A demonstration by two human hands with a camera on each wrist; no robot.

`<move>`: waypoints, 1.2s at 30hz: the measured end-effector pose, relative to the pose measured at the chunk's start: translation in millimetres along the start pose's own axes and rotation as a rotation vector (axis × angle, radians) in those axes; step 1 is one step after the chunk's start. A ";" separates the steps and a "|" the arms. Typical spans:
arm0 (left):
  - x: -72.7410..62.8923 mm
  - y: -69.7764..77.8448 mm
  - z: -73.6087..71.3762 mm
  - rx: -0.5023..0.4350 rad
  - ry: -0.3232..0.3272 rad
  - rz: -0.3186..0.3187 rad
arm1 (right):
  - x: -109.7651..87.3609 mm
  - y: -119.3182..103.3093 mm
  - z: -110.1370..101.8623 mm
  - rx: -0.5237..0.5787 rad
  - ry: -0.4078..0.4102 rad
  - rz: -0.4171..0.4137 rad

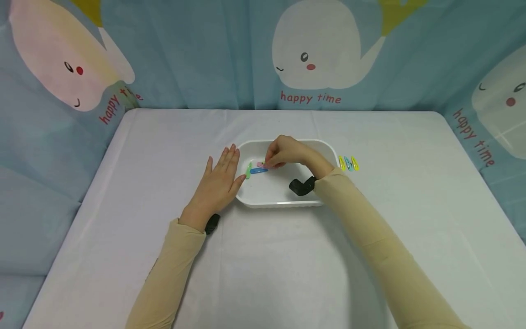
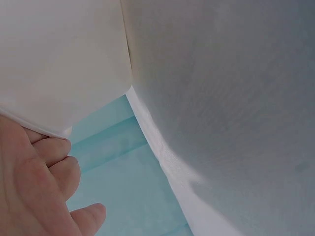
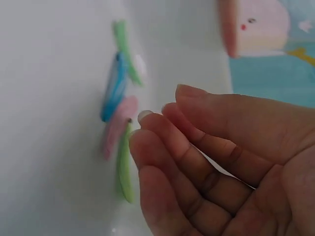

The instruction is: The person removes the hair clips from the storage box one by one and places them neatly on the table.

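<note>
A white tray [image 1: 271, 189] stands on the table. Flat against its left end lies my left hand [image 1: 219, 183], fingers straight, the thumb over the rim. In the left wrist view the fingers of that hand [image 2: 54, 172] meet the tray's edge. Over the tray, my right hand [image 1: 285, 151] hovers with bent fingers beside several snap hair clips. The right wrist view shows a green clip [image 3: 127, 51], a blue clip [image 3: 114, 88], a pink clip [image 3: 119, 123] and a yellow-green clip [image 3: 125, 167]. There, the right thumb and fingertips are apart, with nothing visible between them.
Just outside the tray's right end, a yellow clip [image 1: 342, 163], a light blue clip [image 1: 348, 163] and another yellow clip [image 1: 355, 163] lie side by side. A white cloth covers the table [image 1: 263, 274]. Blue curtains [image 1: 205, 55] with whale prints hang behind and beside it.
</note>
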State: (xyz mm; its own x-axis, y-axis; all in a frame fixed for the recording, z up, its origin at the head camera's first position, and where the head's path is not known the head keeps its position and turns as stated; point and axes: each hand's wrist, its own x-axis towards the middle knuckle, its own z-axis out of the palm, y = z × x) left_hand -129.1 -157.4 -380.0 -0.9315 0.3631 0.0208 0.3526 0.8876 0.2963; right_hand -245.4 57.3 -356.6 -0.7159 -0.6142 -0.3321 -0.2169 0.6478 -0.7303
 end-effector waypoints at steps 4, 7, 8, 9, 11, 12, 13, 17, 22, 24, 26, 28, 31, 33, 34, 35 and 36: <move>0.3 -0.1 0.3 0.005 0.000 -0.001 | 8.0 -1.5 4.3 -0.102 -0.037 -0.008; 0.4 -0.6 0.8 0.007 0.003 0.000 | 13.0 -1.0 8.1 -0.150 -0.056 -0.010; 0.5 -0.5 0.9 0.006 0.004 0.000 | 14.1 -0.9 9.2 -0.166 -0.060 -0.011; 0.5 -0.6 1.1 0.006 0.005 0.000 | 15.2 -0.8 10.3 -0.178 -0.062 -0.012; 0.7 -0.8 1.3 0.005 0.005 0.001 | 16.9 -0.8 11.9 -0.202 -0.059 -0.018; 0.7 -0.7 1.3 0.006 0.004 0.000 | 17.4 -1.1 12.5 -0.209 -0.055 -0.022; 0.8 -0.6 1.1 0.005 0.004 0.000 | 17.8 -1.2 13.0 -0.217 -0.049 -0.026; 1.0 -0.2 0.5 0.009 0.000 -0.004 | 18.5 -1.5 14.5 -0.219 -0.020 -0.034; 1.3 0.0 0.2 0.013 -0.005 -0.004 | 18.9 -1.2 17.1 -0.262 0.002 -0.044; 1.4 0.0 0.3 0.013 -0.001 -0.002 | 19.2 -0.8 18.4 -0.296 0.008 -0.056; 1.3 0.0 0.7 0.014 0.004 -0.001 | 19.9 -0.2 19.8 -0.327 0.010 -0.075; 1.3 0.0 1.1 0.015 0.010 0.000 | 20.5 0.3 21.1 -0.345 0.007 -0.089; 1.2 -0.4 1.7 0.016 0.014 0.003 | 21.1 0.1 22.2 -0.373 -0.010 -0.118; 1.2 -0.6 1.7 0.017 0.012 0.005 | 20.3 -1.2 22.7 -0.407 -0.035 -0.153; 1.1 -0.7 1.7 0.017 0.010 0.006 | 19.9 -1.9 22.9 -0.430 -0.049 -0.176; 1.0 -0.7 1.8 0.018 0.008 0.005 | 19.5 -2.6 23.2 -0.450 -0.067 -0.202; 0.8 -0.7 1.7 0.018 0.006 0.003 | 19.0 -3.7 23.4 -0.471 -0.085 -0.230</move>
State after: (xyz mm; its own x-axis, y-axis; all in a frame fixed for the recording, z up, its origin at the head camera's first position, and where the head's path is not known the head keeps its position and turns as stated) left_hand -130.0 -157.2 -381.8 -0.9308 0.3645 0.0278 0.3574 0.8915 0.2785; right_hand -242.6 32.7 -374.2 -0.5628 -0.7857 -0.2567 -0.6506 0.6127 -0.4487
